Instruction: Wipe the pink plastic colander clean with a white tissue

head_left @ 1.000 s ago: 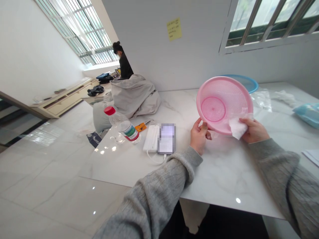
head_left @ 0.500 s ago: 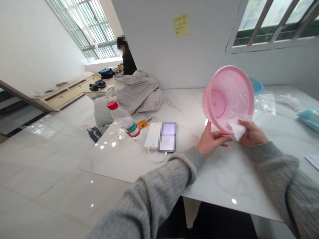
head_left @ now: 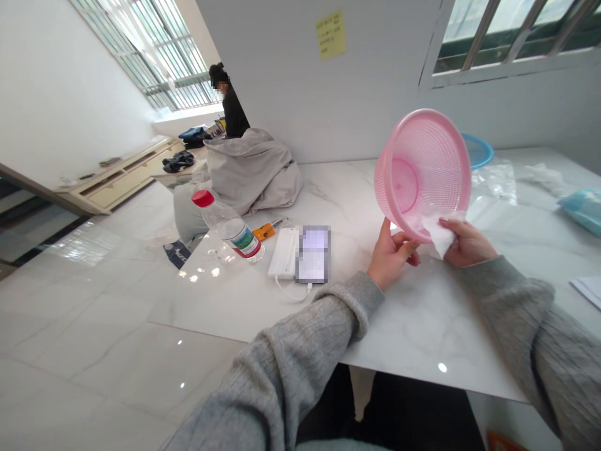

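A pink plastic mesh basket [head_left: 444, 156] is held up over the white marble-look table [head_left: 413, 332], tilted so that its open mouth faces me. My left hand [head_left: 392, 255] grips the lower left of its rim from beneath, thumb and fingers closed on it. At the lower right of the rim, my right hand [head_left: 469, 243] pinches a white tissue [head_left: 440, 232]. The tissue lies over the rim, partly inside the basket and partly hanging outside. Some of my left fingers are hidden behind the basket.
Left on the table are a red-capped plastic bottle [head_left: 239, 235], a white power bank [head_left: 283, 254] cabled to a phone [head_left: 313, 254], and an orange object [head_left: 263, 232]. Behind the basket lie a blue basket [head_left: 481, 153] and clear plastic [head_left: 495, 181]. A person [head_left: 233, 109] is in the background.
The view has shifted slightly, so everything sits a little differently in the picture. Both hands keep their hold on the basket and the tissue, with the fingers only slightly moved.
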`<state>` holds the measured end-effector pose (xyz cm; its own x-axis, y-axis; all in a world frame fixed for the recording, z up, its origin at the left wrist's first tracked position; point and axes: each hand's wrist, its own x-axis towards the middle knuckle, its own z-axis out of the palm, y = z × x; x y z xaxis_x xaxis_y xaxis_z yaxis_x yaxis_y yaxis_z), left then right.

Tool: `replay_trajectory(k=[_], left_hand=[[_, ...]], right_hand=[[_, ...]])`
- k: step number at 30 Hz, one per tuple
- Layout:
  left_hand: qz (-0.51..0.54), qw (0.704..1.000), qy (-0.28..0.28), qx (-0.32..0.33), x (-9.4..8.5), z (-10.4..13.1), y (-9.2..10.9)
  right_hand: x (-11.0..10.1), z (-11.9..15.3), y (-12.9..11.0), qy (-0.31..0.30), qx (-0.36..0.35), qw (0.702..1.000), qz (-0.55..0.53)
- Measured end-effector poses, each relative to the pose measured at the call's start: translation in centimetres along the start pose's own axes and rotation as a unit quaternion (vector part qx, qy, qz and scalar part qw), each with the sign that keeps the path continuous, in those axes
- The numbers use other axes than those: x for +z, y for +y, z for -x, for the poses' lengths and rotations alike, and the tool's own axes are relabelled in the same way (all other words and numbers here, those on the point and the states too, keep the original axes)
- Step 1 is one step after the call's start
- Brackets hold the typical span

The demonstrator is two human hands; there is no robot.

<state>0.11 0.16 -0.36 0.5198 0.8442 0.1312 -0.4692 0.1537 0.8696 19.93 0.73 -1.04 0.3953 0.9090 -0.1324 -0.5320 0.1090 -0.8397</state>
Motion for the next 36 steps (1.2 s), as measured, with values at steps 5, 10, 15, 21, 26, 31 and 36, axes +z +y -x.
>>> replay_trajectory(k=[5,10,15,21,26,31,36], left_hand=[[0.037,0.997,0.063,0.022,-0.1,0.1,1.2],[0.078,0.987,0.14,0.013,-0.3,0.2,2.4],[0.094,0.985,0.14,-0.024,-0.2,0.5,2.2],[0.052,0.995,0.058,-0.058,0.1,1.1,1.9],[0.031,0.996,-0.016,-0.084,-0.4,1.0,1.3],[0.025,0.995,-0.048,-0.086,-0.6,0.5,0.5],[0.014,0.999,-0.019,-0.033,-0.5,0.3,0.7]], right_hand=[[0.2,-0.1,-0.8,0.05,-0.011,0.999,0.0],[-0.6,-0.8,-1.9,0.126,-0.036,0.991,0.02],[-1.0,-1.0,-2.3,0.157,-0.05,0.986,0.026],[-0.9,-0.8,-2.0,0.141,-0.04,0.989,0.014],[-0.5,-0.5,-1.3,0.089,-0.051,0.995,-0.009],[-0.1,-0.3,-0.9,0.047,-0.051,0.997,-0.018],[0.1,-0.2,-0.6,0.025,-0.036,0.999,-0.017]])
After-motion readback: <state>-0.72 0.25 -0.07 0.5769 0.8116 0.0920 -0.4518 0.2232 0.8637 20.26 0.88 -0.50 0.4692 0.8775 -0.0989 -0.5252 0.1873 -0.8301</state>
